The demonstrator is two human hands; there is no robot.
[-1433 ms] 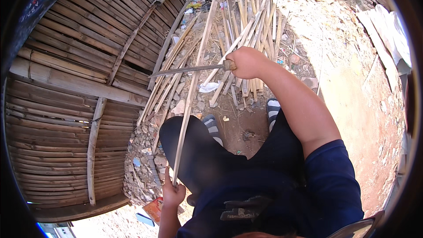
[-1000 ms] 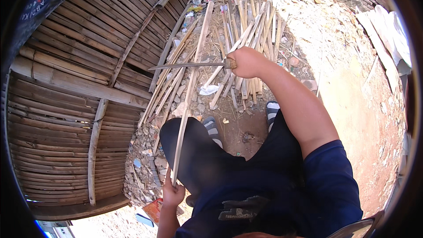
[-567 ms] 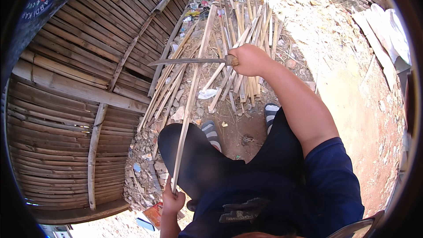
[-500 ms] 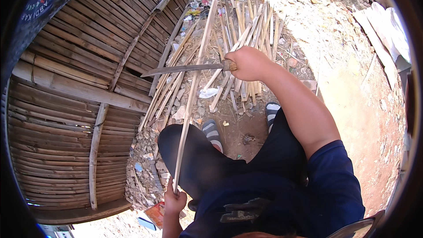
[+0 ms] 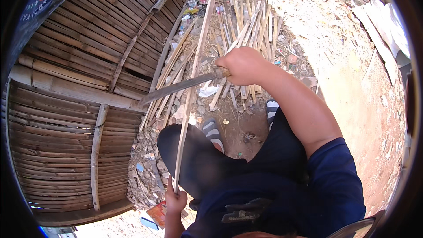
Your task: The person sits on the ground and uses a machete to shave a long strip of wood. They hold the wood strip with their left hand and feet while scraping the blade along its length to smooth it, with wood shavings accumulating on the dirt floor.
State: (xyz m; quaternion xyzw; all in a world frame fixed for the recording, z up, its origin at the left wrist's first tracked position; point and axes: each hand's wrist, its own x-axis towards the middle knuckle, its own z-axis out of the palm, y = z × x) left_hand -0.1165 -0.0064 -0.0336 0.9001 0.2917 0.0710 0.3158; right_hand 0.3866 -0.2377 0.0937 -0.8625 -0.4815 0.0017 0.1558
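Observation:
My left hand (image 5: 176, 202), low in the picture beside my left thigh, is closed round the near end of a long, thin wooden strip (image 5: 192, 88). The strip runs away from me past my left knee, its far end over the rubble. My right hand (image 5: 244, 67) grips the handle of a machete (image 5: 178, 86). Its long, dull blade points left and crosses over the strip, the tip near the bamboo wall. Whether the blade touches the strip I cannot tell.
A slatted bamboo wall (image 5: 57, 128) stands close on the left. Ahead, several loose wooden strips (image 5: 264, 31) lie piled on rubble and litter. White sacks (image 5: 387, 24) and a leaning board (image 5: 374, 44) are at the far right. Bare earth (image 5: 352, 119) stretches along my right.
The machete has swung so that its tip is lower and nearer to me, the blade now slanting. My right hand has shifted slightly left. The strip and my left hand have barely moved.

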